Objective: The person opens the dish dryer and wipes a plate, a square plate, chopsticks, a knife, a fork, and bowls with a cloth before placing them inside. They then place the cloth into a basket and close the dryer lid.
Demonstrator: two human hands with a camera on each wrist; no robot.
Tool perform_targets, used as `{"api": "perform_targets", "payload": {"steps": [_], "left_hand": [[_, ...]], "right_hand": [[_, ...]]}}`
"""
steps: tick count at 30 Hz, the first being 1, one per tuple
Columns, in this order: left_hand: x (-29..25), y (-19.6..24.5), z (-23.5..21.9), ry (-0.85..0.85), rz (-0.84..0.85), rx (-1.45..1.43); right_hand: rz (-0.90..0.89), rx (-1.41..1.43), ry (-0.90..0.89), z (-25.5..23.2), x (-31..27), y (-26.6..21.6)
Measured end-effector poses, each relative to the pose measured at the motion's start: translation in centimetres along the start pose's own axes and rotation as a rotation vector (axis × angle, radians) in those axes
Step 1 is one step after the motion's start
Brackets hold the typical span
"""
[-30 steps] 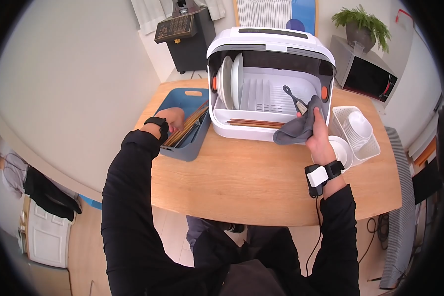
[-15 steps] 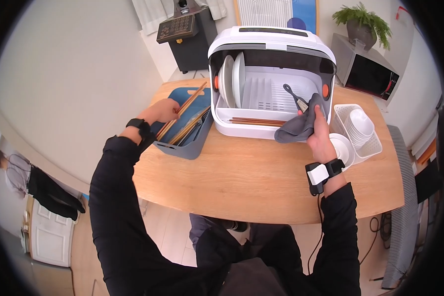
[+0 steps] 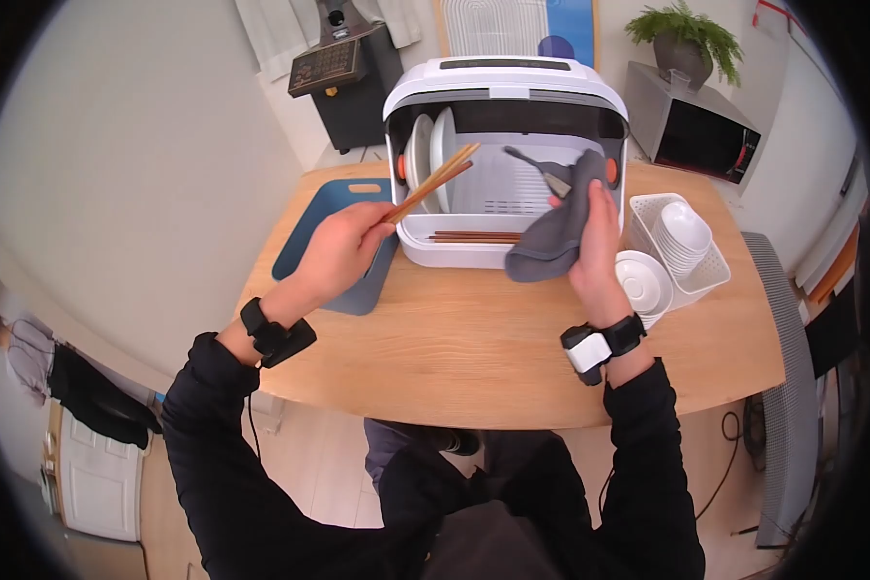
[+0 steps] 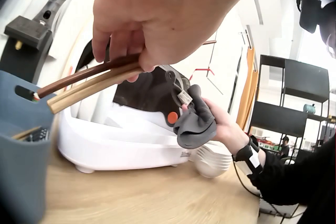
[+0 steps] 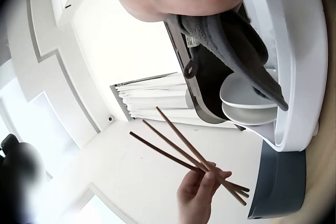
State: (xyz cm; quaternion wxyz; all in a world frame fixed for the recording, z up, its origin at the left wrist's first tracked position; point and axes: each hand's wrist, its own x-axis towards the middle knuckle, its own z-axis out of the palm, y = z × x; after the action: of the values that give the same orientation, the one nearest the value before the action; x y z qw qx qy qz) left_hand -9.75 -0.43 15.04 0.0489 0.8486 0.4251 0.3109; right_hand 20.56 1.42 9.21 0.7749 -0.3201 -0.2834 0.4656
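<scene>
From the head camera, the left hand [image 3: 343, 253] pinches a bundle of chopsticks [image 3: 433, 182] at their near ends, lifted off the tabletop [image 3: 473, 348]. Their long axis runs up and away from that grip toward the open front of the white dish dryer [image 3: 504, 106], tips just before the upright plates [image 3: 429, 158] racked on its left side. Below and behind this grip lies the blue bin [image 3: 338, 208]. The right hand [image 3: 589, 246] clutches a grey cloth [image 3: 551, 230], which hangs at the dryer's front lip, with a dark-handled utensil [image 3: 536, 166] just beyond it inside. More chopsticks lie flat on the dryer's floor. Right of that hand stand a stack of saucers [image 3: 643, 282] and a white basket of bowls [image 3: 684, 237]. Bare wood lies open on the near side of both hands.

In the left wrist view, the fingers [image 4: 113, 45] curl round the chopsticks [image 4: 89, 83], which point left over the blue bin [image 4: 18, 145]; the cloth [image 4: 197, 121] sits bunched in the far hand before the dryer [image 4: 115, 140].

In the right wrist view, the cloth [image 5: 231, 37] drapes over the dryer's rim [image 5: 302, 50], plates [image 5: 247, 100] just beneath; the left hand [image 5: 202, 195] holds the chopsticks [image 5: 181, 148] fanned apart, tips free in open air.
</scene>
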Motion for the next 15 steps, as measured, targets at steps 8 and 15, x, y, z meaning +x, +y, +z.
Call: {"api": "perform_targets", "payload": {"steps": [8, 15], "left_hand": [[2.9, 2.7, 7.4, -0.419, -0.168, -0.649], [3.5, 2.4, 8.4, -0.662, -0.225, -0.676]], "right_hand": [[0.193, 0.329, -0.267, 0.4, 1.0, 1.8], [0.055, 0.057, -0.256, 0.4, -0.1, -0.3]]}}
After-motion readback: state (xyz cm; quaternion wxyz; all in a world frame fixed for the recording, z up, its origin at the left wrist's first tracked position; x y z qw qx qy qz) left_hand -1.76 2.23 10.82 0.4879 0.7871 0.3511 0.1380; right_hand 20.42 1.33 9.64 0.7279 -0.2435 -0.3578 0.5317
